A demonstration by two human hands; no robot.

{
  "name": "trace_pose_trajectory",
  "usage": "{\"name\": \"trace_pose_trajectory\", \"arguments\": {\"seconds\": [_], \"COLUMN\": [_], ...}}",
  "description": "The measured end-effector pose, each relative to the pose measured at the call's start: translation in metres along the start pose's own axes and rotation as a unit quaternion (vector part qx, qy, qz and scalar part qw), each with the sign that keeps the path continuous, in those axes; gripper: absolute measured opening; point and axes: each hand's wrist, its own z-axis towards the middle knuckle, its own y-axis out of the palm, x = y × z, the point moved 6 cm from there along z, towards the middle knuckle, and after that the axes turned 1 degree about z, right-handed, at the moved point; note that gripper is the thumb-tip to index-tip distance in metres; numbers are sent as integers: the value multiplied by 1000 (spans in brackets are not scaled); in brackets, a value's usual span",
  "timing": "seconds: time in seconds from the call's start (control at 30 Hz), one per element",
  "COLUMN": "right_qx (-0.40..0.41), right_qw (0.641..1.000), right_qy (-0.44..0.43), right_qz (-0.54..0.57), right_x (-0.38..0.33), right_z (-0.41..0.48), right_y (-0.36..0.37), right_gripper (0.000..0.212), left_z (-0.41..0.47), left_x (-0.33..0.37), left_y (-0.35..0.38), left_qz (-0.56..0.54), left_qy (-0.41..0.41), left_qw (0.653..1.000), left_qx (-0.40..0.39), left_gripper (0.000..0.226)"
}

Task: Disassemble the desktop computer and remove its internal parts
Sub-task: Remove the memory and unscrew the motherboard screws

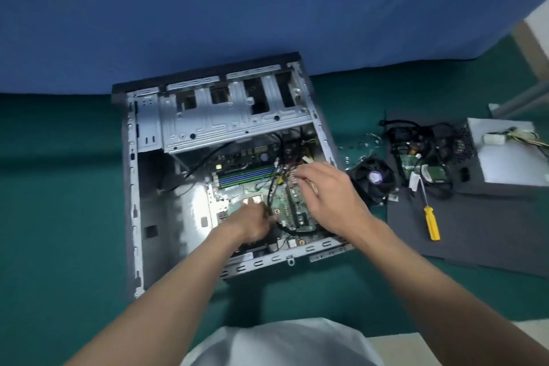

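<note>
The open desktop case (148, 140) lies on its side on the green table. Its green motherboard (294, 205) sits inside, with blue memory sticks (246, 175) and loose cables over it. My left hand (252, 224) reaches in from the near edge, its fingers curled round a black cable (271, 187) at the middle of the board. My right hand (329, 190) is over the board's right side. Its bent fingertips and thumb pinch a bunch of coloured wires (289, 171); motion blur hides the exact hold.
To the right of the case lie a black cooler fan (375, 178), a yellow-handled screwdriver (430, 221), a tangle of black cables and small boards (421, 151), the grey power supply (502, 154) and a dark side panel (481, 235). Loose screws (361, 144) lie near the case. A blue cloth (208, 9) hangs behind.
</note>
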Motion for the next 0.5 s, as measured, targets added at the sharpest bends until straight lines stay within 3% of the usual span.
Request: {"name": "trace_pose_trajectory", "arguments": {"seconds": [0.07, 0.13, 0.2, 0.3, 0.5], "right_qx": [108, 156, 137, 37, -17], "right_qw": [993, 982, 970, 950, 964], "right_qy": [32, 97, 192, 309, 254], "right_qz": [28, 49, 52, 34, -73], "right_x": [13, 40, 78, 123, 113], "right_z": [-16, -31, -49, -76, -70], "right_y": [-26, -40, -40, -21, -2], "right_gripper": [13, 13, 12, 16, 13], "left_z": [3, 6, 9, 13, 16], "left_x": [1, 1, 1, 0, -3], "left_y": [3, 8, 13, 16, 17], "left_qz": [35, 53, 64, 79, 96], "left_qy": [-11, -22, -30, -36, -45], "left_qw": [999, 998, 998, 996, 994], "left_qx": [4, 2, -2, -6, -10], "left_gripper": [52, 56, 59, 64, 72]}}
